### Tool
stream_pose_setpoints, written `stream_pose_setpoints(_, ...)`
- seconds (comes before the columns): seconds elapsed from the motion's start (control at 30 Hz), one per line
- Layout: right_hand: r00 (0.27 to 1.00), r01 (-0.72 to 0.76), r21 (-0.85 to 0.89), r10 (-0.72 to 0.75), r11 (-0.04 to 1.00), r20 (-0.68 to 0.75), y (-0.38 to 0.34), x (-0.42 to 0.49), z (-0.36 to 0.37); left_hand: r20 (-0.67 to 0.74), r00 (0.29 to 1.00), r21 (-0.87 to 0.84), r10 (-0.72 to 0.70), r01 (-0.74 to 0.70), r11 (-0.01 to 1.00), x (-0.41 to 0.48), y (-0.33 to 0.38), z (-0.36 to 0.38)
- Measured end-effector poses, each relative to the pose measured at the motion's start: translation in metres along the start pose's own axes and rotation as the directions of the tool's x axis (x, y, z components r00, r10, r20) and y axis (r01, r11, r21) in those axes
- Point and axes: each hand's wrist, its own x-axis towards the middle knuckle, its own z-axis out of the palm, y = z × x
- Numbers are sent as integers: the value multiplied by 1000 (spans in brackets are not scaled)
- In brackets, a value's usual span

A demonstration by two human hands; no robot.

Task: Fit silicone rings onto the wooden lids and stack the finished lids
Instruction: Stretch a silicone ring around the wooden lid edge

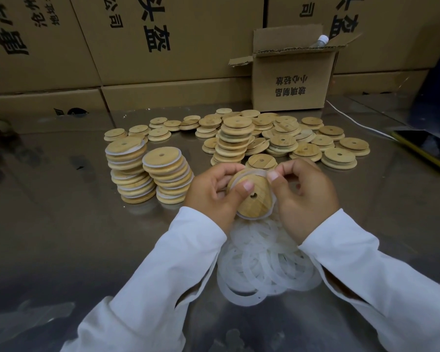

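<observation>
In the head view, both hands hold one wooden lid [254, 201] above the steel worktop [61, 212], just over the pile of silicone rings [262, 265]. The left hand [214, 191] has its grip curled round the lid's left edge, thumb pressed on its face. The right hand [302, 196] pinches a silicone ring [249, 216] at the lid's upper right rim. Two stacks of ringed lids [130, 171] stand to the left, and bare lids [290, 138] spread behind. At the back, an open cardboard box [292, 82] holds a bottle [320, 40] (only its white cap and neck show). Large cartons [163, 47] line the wall.
</observation>
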Motion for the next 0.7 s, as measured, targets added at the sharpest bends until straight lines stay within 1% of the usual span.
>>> stream_pose_setpoints(0.23, 998, -46, 28, 45, 999, 33, 0, 2, -4, -33, 999, -36, 15, -16, 999, 0, -3, 1)
stream_pose_setpoints(0.37, 999, -20, 26, 19, 999, 29, -2, 3, -5, -39, 999, -51, 23, -25, 998, 2, -4, 0)
stream_pose_setpoints(0.53, 1000, -3, 24, 2, 1000, 15, -1, 4, -6, -13, 999, -42, 44, -45, 998, 3, -3, -2)
stream_pose_setpoints(0.7, 999, 29, 37, -27, 999, -30, -1, 4, -6, -22, 996, -61, 89, -90, 994, 4, -1, -1)
